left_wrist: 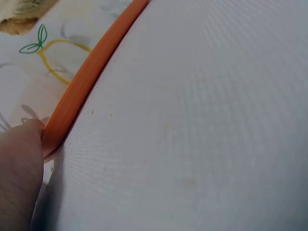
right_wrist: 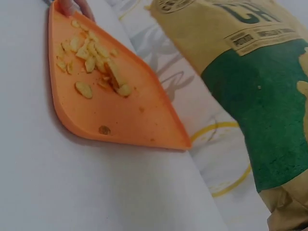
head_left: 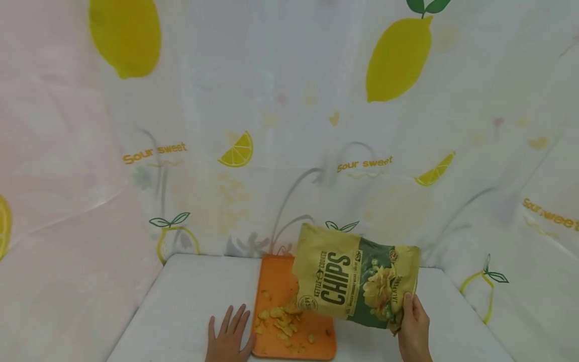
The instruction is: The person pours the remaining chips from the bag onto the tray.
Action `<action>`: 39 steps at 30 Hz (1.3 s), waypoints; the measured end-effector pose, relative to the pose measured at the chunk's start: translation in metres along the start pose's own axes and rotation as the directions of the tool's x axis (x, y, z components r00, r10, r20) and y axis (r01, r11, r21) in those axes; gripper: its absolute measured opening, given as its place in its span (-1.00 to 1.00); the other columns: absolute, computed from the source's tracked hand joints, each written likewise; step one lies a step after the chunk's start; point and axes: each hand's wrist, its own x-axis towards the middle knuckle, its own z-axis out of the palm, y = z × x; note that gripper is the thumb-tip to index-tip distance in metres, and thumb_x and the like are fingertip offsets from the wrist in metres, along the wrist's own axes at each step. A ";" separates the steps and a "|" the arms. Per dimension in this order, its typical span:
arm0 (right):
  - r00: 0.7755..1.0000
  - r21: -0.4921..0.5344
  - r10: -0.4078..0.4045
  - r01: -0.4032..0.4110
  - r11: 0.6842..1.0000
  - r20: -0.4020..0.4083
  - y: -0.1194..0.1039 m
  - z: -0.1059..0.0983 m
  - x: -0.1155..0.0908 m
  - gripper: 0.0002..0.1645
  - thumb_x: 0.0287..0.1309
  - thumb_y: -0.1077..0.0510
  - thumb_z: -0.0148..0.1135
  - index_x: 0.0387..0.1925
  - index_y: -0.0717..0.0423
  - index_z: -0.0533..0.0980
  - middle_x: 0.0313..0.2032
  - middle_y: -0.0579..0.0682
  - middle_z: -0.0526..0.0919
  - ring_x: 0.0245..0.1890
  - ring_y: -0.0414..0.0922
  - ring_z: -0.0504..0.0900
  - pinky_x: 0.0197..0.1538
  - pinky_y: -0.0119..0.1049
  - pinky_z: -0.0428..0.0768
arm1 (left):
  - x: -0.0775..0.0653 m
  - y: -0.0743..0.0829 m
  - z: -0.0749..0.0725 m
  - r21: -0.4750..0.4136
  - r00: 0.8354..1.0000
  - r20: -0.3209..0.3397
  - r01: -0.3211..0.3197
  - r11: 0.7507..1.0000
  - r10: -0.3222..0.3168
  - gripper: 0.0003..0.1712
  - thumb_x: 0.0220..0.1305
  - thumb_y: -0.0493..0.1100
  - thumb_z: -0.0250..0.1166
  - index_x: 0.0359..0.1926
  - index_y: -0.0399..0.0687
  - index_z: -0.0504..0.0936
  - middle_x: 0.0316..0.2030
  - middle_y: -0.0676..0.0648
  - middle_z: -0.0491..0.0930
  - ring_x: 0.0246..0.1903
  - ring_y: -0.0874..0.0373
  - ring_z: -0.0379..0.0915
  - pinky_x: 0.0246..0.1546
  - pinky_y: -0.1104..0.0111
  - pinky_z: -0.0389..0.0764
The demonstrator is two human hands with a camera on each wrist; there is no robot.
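Nearest the wearer, at the bottom edge of the head view, the left hand (head_left: 228,334) lies palm down, fingers straight and spread. Its thumb side touches the near left edge of a shallow orange rectangular tray (head_left: 273,276) with rounded corners and a raised rim. The left wrist view confirms contact at the rim and shows a few tiny pale crumbs (left_wrist: 165,126) on the white surface outside the tray.

The right hand (head_left: 414,329), to the right of the tray, pinches the lower right corner of a large tan-and-green foil bag (head_left: 332,281), thumb on the printed front; the other fingers go behind the bag, so their exact curl cannot be told.

Tray sits flat on a white tabletop (head_left: 203,286), long side running away from the wearer. A loose heap of pale yellow potato chips (head_left: 285,322) lies on its nearer half, with single chips apart from the heap. One small brown piece (right_wrist: 104,130) lies near the rim in the right wrist view.

Bag is held raised and tilted on its side, its left end in front of the tray's far right part in the head view. Legible print: "KETTLE COOKED CHIPS", running sideways. Whether the left end is open cannot be told.

Farthest: a whitish curtain (head_left: 289,100), pinkish at left, hangs behind the tabletop, printed with yellow lemons (head_left: 400,60), lemon slices (head_left: 237,151) and orange "Sour sweet" lettering (head_left: 365,164).
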 end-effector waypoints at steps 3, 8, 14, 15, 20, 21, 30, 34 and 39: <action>1.000 0.036 0.003 -0.003 0.999 -0.014 0.001 0.000 0.001 -0.15 0.09 -0.42 -0.37 0.35 -0.15 0.00 -0.06 -0.44 0.30 -0.21 -0.67 0.40 -0.20 -0.70 0.51 | 0.001 0.000 0.000 -0.003 1.000 -0.001 0.001 1.000 -0.001 -0.28 0.04 0.37 0.06 0.19 0.19 0.37 0.24 0.10 0.33 0.28 0.02 0.13 0.27 -0.15 -0.11; 0.998 0.036 0.018 -0.016 0.999 -0.059 0.004 -0.001 0.001 -0.13 0.07 -0.43 -0.38 0.35 -0.13 0.03 -0.08 -0.44 0.30 -0.26 -0.69 0.39 -0.24 -0.70 0.51 | 0.001 0.002 0.001 -0.018 1.000 0.013 0.008 1.000 -0.008 -0.29 0.05 0.37 0.05 0.19 0.20 0.38 0.24 0.11 0.33 0.29 0.03 0.13 0.28 -0.14 -0.12; 0.996 -0.031 -0.016 0.014 0.999 -0.088 0.007 0.000 0.000 -0.18 0.09 -0.43 -0.38 0.29 -0.12 0.12 -0.16 -0.47 0.35 -0.28 -0.66 0.41 -0.28 -0.69 0.50 | 0.001 0.002 0.001 -0.032 0.999 0.031 0.018 0.999 -0.017 -0.28 0.04 0.38 0.05 0.19 0.20 0.37 0.24 0.10 0.33 0.29 0.02 0.13 0.28 -0.15 -0.13; 0.996 -0.035 -0.019 0.016 0.999 -0.084 0.007 0.000 0.000 -0.19 0.10 -0.42 -0.38 0.28 -0.10 0.12 -0.17 -0.45 0.35 -0.27 -0.65 0.41 -0.27 -0.69 0.51 | 0.001 0.002 0.001 -0.031 1.000 0.024 0.016 0.999 -0.015 -0.28 0.04 0.38 0.05 0.19 0.20 0.37 0.24 0.11 0.33 0.29 0.02 0.13 0.28 -0.15 -0.13; 0.995 0.052 -0.032 0.037 0.998 -0.090 0.006 0.004 -0.004 -0.24 0.12 -0.39 -0.36 0.29 -0.15 0.12 -0.10 -0.43 0.36 -0.23 -0.64 0.44 -0.25 -0.68 0.54 | -0.001 0.002 0.001 -0.022 1.000 -0.025 -0.006 1.000 0.005 -0.30 0.03 0.36 0.08 0.17 0.20 0.39 0.22 0.10 0.36 0.27 0.01 0.15 0.26 -0.14 -0.08; 0.995 0.053 -0.041 0.046 0.998 -0.092 0.005 0.005 -0.004 -0.26 0.13 -0.38 -0.34 0.26 -0.15 0.15 -0.12 -0.43 0.38 -0.23 -0.62 0.45 -0.25 -0.66 0.54 | -0.001 0.002 0.001 -0.023 1.000 -0.025 -0.006 1.000 0.005 -0.30 0.04 0.36 0.08 0.17 0.20 0.39 0.22 0.11 0.35 0.27 0.02 0.15 0.27 -0.14 -0.09; 0.990 0.010 -0.084 0.086 0.996 -0.114 0.001 0.010 -0.004 -0.30 0.15 -0.36 -0.34 0.20 -0.10 0.22 -0.19 -0.43 0.42 -0.27 -0.60 0.46 -0.28 -0.67 0.53 | 0.000 0.002 0.002 -0.015 1.000 -0.010 -0.002 1.000 0.002 -0.29 0.03 0.37 0.07 0.19 0.23 0.38 0.23 0.12 0.35 0.28 0.03 0.15 0.28 -0.14 -0.10; 0.987 -0.094 -0.110 0.099 0.991 -0.121 0.002 0.010 -0.004 -0.40 0.19 -0.33 -0.33 0.02 -0.05 0.31 -0.34 -0.42 0.44 -0.36 -0.52 0.45 -0.35 -0.60 0.52 | -0.001 0.001 0.004 -0.013 0.999 -0.034 -0.004 1.000 0.003 -0.29 0.03 0.38 0.07 0.18 0.22 0.39 0.22 0.12 0.36 0.27 0.03 0.17 0.27 -0.14 -0.10; 0.987 -0.027 -0.106 0.103 0.994 -0.125 0.003 0.008 -0.003 -0.38 0.18 -0.33 -0.32 0.10 -0.08 0.28 -0.29 -0.45 0.44 -0.32 -0.58 0.46 -0.33 -0.64 0.53 | -0.001 0.000 0.003 -0.004 1.000 -0.024 -0.002 1.000 0.002 -0.28 0.02 0.38 0.07 0.18 0.22 0.38 0.23 0.11 0.35 0.27 0.03 0.16 0.27 -0.14 -0.09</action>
